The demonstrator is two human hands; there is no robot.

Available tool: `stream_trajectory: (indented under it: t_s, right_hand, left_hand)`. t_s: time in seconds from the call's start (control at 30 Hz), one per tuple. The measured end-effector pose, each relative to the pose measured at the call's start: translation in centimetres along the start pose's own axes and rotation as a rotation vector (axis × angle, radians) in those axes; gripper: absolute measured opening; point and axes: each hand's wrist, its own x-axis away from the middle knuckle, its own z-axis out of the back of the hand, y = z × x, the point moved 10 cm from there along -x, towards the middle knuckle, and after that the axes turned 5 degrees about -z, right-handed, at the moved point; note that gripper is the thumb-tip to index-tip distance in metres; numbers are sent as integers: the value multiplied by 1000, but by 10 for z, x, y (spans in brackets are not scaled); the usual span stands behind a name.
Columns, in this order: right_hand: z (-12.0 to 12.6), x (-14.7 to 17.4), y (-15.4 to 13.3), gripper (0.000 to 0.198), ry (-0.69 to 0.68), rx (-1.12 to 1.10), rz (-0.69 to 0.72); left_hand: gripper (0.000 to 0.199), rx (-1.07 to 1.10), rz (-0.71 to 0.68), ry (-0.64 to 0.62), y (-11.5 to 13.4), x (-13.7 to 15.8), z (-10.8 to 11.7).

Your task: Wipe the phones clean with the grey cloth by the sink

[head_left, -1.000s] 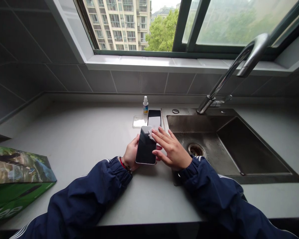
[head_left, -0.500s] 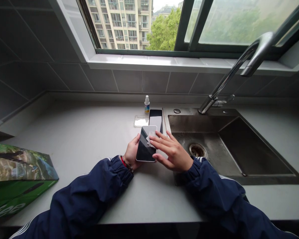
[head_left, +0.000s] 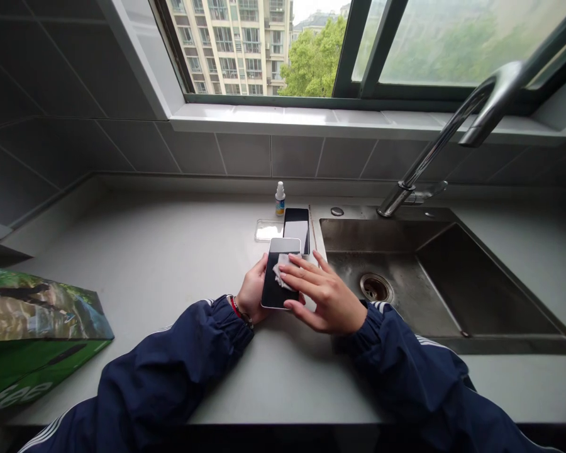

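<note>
My left hand (head_left: 251, 290) grips a smartphone (head_left: 272, 297) by its edge, its dark screen facing up above the counter. Over that screen, my right hand (head_left: 329, 294) presses a crumpled white tissue (head_left: 280, 275) under its fingertips; the fingers are fairly straight and cover part of it. Just beyond lies a second phone (head_left: 296, 223), screen up, partly hidden behind the held one. Beside it on the left is a clear phone case (head_left: 266, 230). A small white-capped spray bottle (head_left: 280, 200) stands upright behind them.
To the right a steel sink (head_left: 434, 336) is set into the pale counter (head_left: 170, 251), with a chrome tap (head_left: 419, 154) arching over it. A green printed box (head_left: 42, 371) occupies the left front. Behind the counter is a tiled wall under a window.
The tissue under my right fingers has shifted slightly left and down across the screen, and more of it shows spread out. My left hand keeps its grip on the phone.
</note>
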Motion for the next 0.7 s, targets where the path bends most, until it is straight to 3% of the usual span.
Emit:
stream_trajectory:
  t_s: [0.07,0.27,0.43,0.63,0.7]
  right_hand:
    - [0,0,3,49,-3,14,-23]
    - [-18,6,-32,50,-93,-68,167]
    - [-11,2,-8,48,-20,-17,2]
    - [-8,5,-27,46,-42,-131,173]
    - [-10,4,-21,45,-30,-95,114]
  left_hand:
    - [62,9,-11,-14,1,0,-1]
    - [60,87,10,78,-2,1,12]
    - [63,75,9,0,-1,1,2]
    - [62,71,10,77,-2,2,11]
    - [62,71,15,66,-3,1,10]
